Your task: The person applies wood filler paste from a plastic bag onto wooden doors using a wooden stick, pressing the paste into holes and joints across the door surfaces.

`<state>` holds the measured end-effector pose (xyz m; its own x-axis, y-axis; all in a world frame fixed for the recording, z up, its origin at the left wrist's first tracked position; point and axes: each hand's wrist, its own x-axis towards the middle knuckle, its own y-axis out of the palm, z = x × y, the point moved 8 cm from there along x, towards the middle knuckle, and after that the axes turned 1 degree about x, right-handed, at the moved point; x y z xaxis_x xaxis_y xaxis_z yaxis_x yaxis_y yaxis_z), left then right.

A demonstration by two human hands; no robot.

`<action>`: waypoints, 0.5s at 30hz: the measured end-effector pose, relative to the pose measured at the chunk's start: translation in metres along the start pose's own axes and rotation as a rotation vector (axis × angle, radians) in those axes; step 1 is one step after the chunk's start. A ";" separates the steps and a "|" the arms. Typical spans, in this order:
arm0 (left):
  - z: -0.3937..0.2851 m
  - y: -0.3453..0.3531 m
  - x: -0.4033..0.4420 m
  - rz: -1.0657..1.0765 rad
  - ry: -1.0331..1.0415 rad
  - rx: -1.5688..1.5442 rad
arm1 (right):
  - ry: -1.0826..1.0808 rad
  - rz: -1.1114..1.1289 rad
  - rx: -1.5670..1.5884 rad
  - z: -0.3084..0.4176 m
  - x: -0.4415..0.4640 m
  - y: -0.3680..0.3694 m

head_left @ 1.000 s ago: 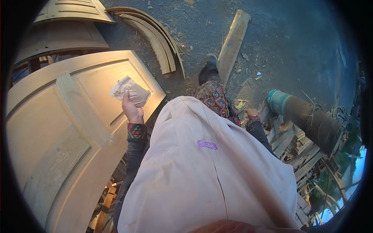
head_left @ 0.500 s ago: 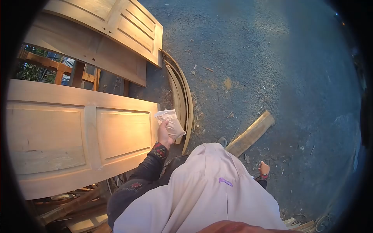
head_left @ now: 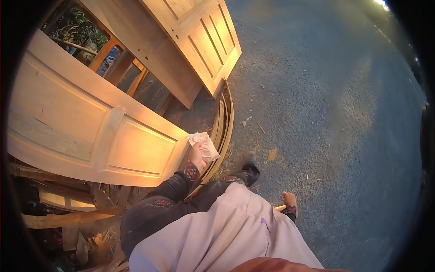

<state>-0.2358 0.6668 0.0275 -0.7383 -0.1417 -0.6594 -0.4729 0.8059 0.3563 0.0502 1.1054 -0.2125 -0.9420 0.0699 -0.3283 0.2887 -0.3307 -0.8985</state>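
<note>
A crumpled, pale plastic packet [head_left: 206,147] is gripped in my left hand [head_left: 196,157], beside the right end of a panelled wooden door [head_left: 140,147]. The packet's contents cannot be made out. My right hand [head_left: 289,199] hangs at my right side above the dark ground, its fingers curled. Whether anything is inside those fingers is too small to tell. A light pink cloth [head_left: 217,226] with a small purple mark covers my front, between the two hands.
More panelled doors [head_left: 208,41] stand at the upper left. Curved wooden strips [head_left: 226,122] lie on the ground near my foot [head_left: 250,158]. Scrap wood [head_left: 97,245] is heaped at the lower left. Rough dark ground [head_left: 344,149] spans the right.
The view has turned and moved forward along the doors. My left hand still holds the packet. The green-ended cylinder and the broad loose plank have left the view.
</note>
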 end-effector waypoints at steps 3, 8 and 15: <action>0.003 0.074 0.020 -0.024 0.040 -0.092 | 0.043 0.104 0.074 -0.038 0.053 -0.043; 0.015 0.192 0.050 0.040 -0.012 -0.186 | 0.263 0.476 0.136 -0.146 0.082 -0.081; -0.004 0.306 0.089 0.043 0.067 -0.305 | 0.324 0.360 0.167 -0.266 0.193 -0.184</action>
<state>-0.4480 0.8983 0.0804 -0.7862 -0.1568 -0.5977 -0.5552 0.6039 0.5719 -0.1396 1.4302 -0.1881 -0.6789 0.2035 -0.7055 0.5286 -0.5314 -0.6620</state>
